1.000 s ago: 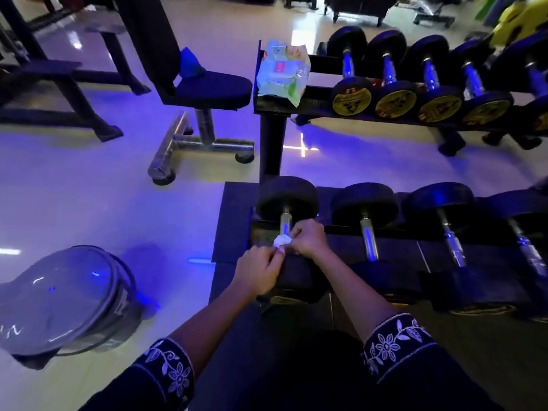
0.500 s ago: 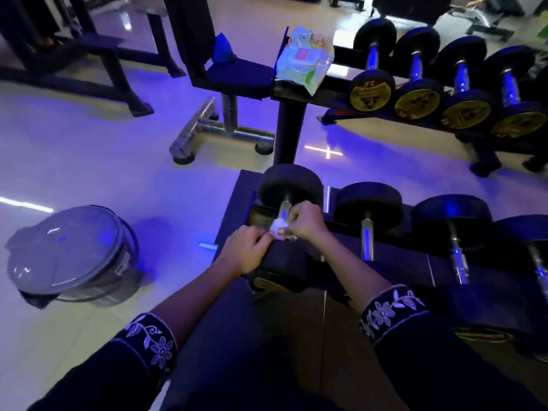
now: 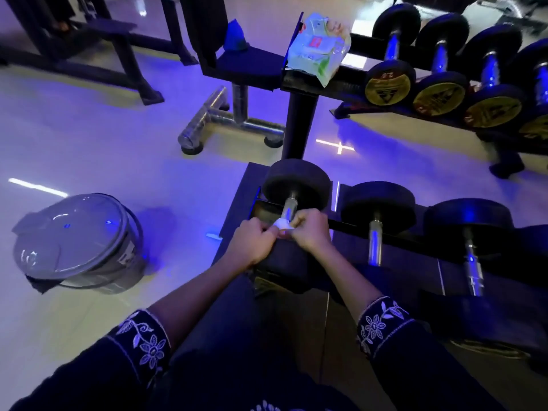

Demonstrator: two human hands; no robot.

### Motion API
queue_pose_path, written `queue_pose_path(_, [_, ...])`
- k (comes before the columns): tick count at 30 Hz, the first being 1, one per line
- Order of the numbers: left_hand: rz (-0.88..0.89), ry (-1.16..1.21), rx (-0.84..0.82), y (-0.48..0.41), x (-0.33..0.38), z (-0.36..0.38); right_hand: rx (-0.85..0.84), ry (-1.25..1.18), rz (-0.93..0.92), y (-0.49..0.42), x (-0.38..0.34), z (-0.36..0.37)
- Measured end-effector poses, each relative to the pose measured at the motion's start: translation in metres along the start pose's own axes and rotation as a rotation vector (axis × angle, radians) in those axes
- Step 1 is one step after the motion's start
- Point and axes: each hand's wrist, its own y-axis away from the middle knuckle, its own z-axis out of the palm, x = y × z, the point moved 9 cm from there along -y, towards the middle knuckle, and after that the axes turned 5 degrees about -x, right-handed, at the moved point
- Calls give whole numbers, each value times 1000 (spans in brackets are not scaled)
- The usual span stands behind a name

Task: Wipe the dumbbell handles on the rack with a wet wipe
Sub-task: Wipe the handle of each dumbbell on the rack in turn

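The left hand (image 3: pixel 252 247) and right hand (image 3: pixel 310 232) both curl their fingers round a white wipe (image 3: pixel 281 223), bunching it on the first dumbbell's handle (image 3: pixel 289 207), probably so it wraps the bar all round. That dumbbell lies at the lower rack's (image 3: pixel 344 225) left end. The wipe pack (image 3: pixel 318 46) above and the bin (image 3: pixel 77 241) to the left seem kept handy
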Motion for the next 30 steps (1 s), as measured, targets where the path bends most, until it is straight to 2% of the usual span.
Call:
queue_pose_path(6, [1, -22, -77, -4, 10, -1, 204, -64, 75, -29, -15, -22])
queue_pose_path(9, [3, -19, -48, -4, 5, -2, 169, -71, 80, -14, -7, -14])
queue_pose_path(13, [-8, -99, -32, -6, 10, -3, 31, -26, 73, 9, 0, 0])
queue_pose_path(19, [-15, -250, -112, -4, 30, -2, 193, -80, 119, -11, -18, -18])
queue_pose_path(26, [-72, -248, -100, -2, 29, -4, 130, -92, 127, 4, -4, -8])
queue_pose_path(30, [-78, -203, -110, -1, 27, -2, 198, -81, 137, -16, -19, -24])
